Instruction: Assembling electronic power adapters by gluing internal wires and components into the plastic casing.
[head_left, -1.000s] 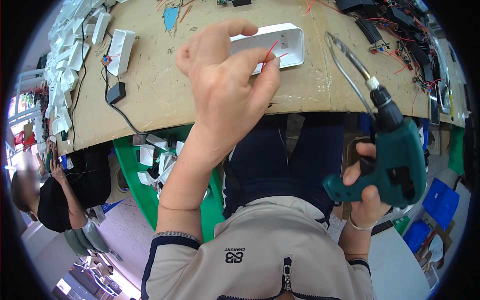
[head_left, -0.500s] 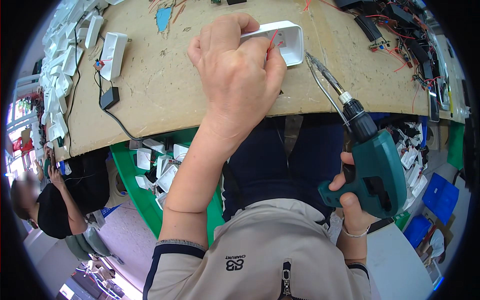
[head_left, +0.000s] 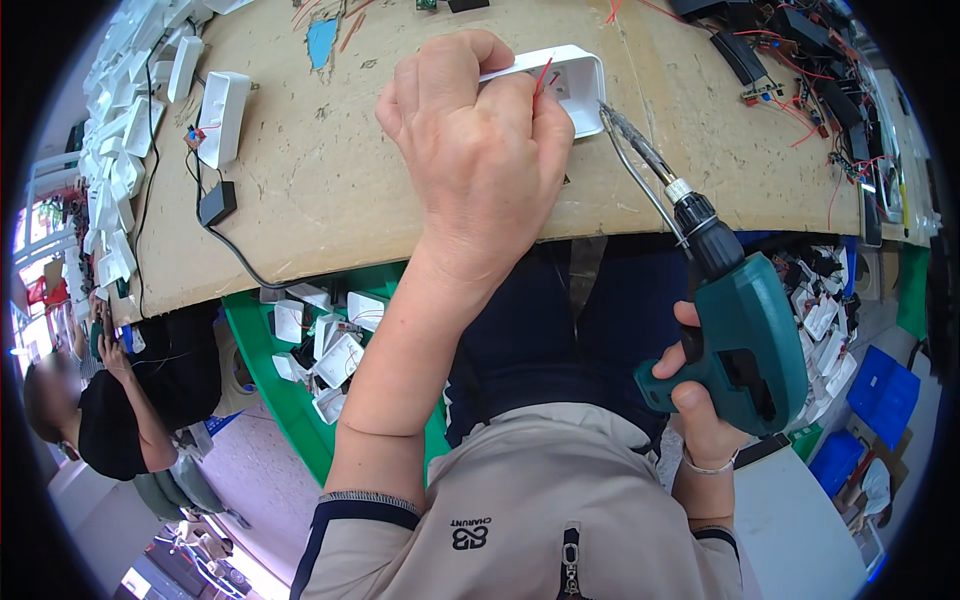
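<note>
While a co-worker (head_left: 105,415) is handling something too small to tell between 8 and 9 o'clock, white boxes (head_left: 140,122) are heaping up along the table (head_left: 330,190) at 10 o'clock. Just right of them, a spare box (head_left: 225,118) is lying with a small board (head_left: 193,137) beside it, and a black block (head_left: 217,203) is resting nearby. At 8 o'clock, below the table's edge, a green bin (head_left: 295,405) is holding more white parts.

At 12 o'clock the left hand (head_left: 470,135) is reaching over the work box (head_left: 588,95), which is lying on the table at 1 o'clock. Thumb and forefinger are pinching a red wire (head_left: 544,76); one end is poking up past them, while the rest is hiding behind the fingers. Compared with a second ago, the hand is covering more of the box.

The bigger change is showing at the box's right end: the tip (head_left: 640,140) of the soldering gun (head_left: 750,305), well apart a second ago, is now standing just beside that wall, pointing toward 11 o'clock. Whether it is touching, I cannot tell. Tool and wire are apparently converging on one box. At 4 o'clock the right hand (head_left: 706,410) is gripping the gun's handle. Black parts (head_left: 740,60) are lying at 2 o'clock.
</note>
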